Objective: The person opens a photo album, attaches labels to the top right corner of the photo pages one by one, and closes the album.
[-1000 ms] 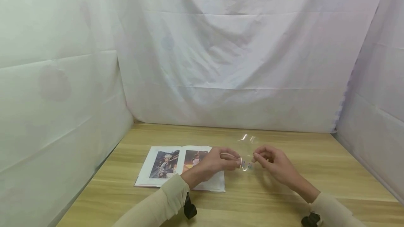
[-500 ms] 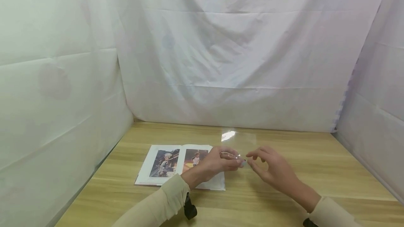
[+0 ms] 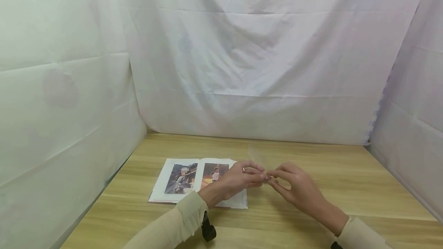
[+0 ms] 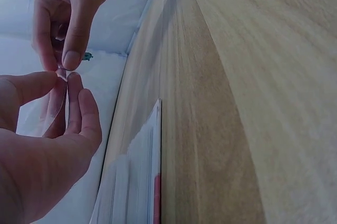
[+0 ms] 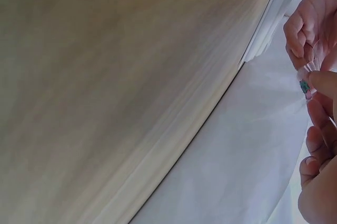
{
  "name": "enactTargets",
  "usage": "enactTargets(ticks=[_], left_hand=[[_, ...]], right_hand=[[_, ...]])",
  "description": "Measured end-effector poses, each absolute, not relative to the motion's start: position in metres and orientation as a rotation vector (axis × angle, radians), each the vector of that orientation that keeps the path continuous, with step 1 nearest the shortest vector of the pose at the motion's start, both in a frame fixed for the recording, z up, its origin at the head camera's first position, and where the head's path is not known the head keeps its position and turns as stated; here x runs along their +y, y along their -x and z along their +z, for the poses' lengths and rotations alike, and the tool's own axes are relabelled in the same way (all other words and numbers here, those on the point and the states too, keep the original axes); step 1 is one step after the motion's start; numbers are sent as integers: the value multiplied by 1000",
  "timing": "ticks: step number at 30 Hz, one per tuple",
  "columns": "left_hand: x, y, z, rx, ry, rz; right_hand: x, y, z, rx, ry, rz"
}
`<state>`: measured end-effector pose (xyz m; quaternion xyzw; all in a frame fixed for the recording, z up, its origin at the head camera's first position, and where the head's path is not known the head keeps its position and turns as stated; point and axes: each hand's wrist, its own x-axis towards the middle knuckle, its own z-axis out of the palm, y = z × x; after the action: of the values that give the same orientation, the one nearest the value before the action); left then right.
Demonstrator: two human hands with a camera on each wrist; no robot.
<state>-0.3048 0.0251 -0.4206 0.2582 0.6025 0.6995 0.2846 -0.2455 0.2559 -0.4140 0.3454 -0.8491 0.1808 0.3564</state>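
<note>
In the head view my left hand (image 3: 237,181) pinches a thin clear plastic film (image 3: 255,153), which is hard to make out against the table. My right hand (image 3: 299,189) meets it fingertip to fingertip, thumb and index finger pinching the film's near edge. The left wrist view shows the film (image 4: 57,111) bent between the left fingers, with the right thumb and finger on its end. A small green and pink printed patch (image 5: 305,87) shows on the film at the fingertips in the right wrist view. How many layers the film has, I cannot tell.
An open photo album (image 3: 238,202) lies on the wooden table (image 3: 263,229), partly under my left forearm. Two photos show on its pages, a left one (image 3: 180,180) and a right one (image 3: 212,172). White cloth (image 3: 242,68) hangs around the table's back and sides.
My right hand came off the film, shifted slightly left, and now pinches it again against the left fingertips. The film has turned edge-on and looks fainter. The left hand stays almost in place.
</note>
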Motion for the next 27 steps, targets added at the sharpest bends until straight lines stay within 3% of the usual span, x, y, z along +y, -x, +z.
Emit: enactTargets(ticks=[27], left_hand=[[27, 302, -427, 1693, -686, 1850]], right_hand=[[252, 243, -414, -2298, -793, 462]])
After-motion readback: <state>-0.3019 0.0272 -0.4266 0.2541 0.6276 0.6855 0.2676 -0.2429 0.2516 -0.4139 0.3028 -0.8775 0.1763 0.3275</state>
